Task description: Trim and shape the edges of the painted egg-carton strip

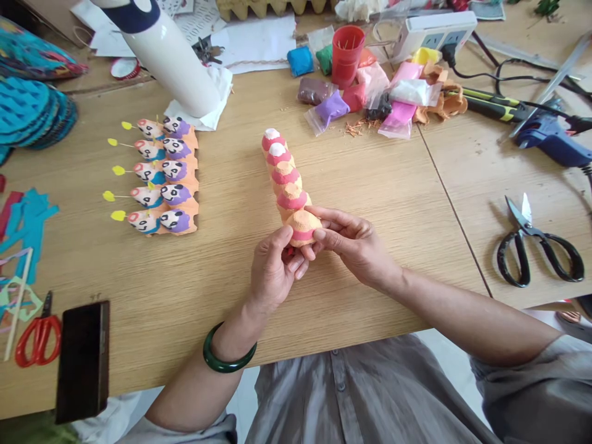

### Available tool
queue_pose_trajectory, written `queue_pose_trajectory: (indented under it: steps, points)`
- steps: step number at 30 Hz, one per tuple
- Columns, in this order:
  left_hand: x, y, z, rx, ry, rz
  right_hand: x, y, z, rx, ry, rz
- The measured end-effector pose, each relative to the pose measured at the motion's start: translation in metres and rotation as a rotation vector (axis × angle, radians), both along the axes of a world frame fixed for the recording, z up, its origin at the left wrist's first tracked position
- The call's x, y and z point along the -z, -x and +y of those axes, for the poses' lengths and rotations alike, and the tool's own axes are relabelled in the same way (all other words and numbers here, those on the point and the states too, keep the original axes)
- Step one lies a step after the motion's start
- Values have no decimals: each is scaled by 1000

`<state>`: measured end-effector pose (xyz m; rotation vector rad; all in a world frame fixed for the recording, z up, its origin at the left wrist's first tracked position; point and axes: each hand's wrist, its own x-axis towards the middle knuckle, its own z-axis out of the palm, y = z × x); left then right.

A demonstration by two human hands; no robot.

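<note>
My left hand (276, 262) and my right hand (354, 243) both grip the near end of an egg-carton strip (284, 179), painted orange with pink bands and white tips. The strip lies lengthwise, pointing away from me, its far end resting on the wooden table (222, 296). My fingers cover part of its nearest cup. A green bangle (229, 353) circles my left wrist. To the left stands a row of painted egg-carton animal figures (164, 176) with purple and white faces and yellow-tipped wires.
Bags of coloured clay (370, 92) and a red cup of toothpicks (346, 54) lie ahead, beside a white power strip (432, 34). A white tube (166, 58) leans in at the far left. Black scissors (536, 246), a blue glue gun (546, 139), red scissors (39, 339) and a phone (83, 361) lie around.
</note>
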<state>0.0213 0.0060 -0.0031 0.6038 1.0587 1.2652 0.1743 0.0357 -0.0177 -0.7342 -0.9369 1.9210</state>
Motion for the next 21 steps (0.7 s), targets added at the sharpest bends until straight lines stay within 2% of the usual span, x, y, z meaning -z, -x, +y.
queue_pose_trajectory:
  steps: [6,14,18,21]
  points:
    - [3,-2,0,1,6,46,-2,1,-1,65,-36,-66]
    - [2,-2,0,3,-32,22,2,1,4,43,-48,-54]
    - [5,-1,2,-27,-44,30,4,2,6,24,4,-3]
    - [6,0,5,-16,22,4,6,2,9,65,45,4]
